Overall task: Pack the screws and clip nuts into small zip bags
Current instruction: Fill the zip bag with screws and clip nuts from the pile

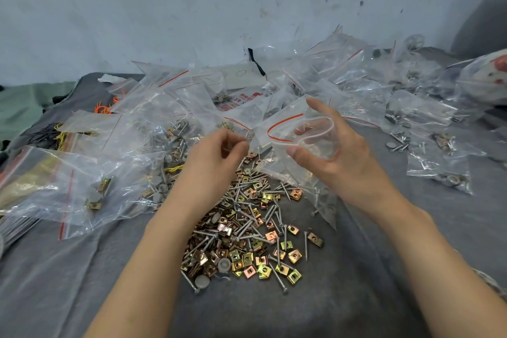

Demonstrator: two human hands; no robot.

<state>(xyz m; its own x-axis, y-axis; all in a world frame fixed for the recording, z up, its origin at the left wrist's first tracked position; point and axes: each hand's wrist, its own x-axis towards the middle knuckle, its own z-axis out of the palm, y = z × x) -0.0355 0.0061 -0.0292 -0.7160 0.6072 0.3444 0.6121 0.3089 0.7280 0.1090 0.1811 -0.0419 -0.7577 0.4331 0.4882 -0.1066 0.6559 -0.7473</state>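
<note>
While the right hand (337,151) grips a small zip bag (299,132) by its mouth, spreading it wide, the left hand (216,153) curls tight beside it; whether it pinches anything, I cannot tell. Between the forearms lies the pile of screws and clip nuts (247,228). Filled bags (96,186) crowd left, beyond and right of the hands. Bare grey cloth (274,313) opens nearer the elbows; a pale wall (164,8) stands behind.
</note>
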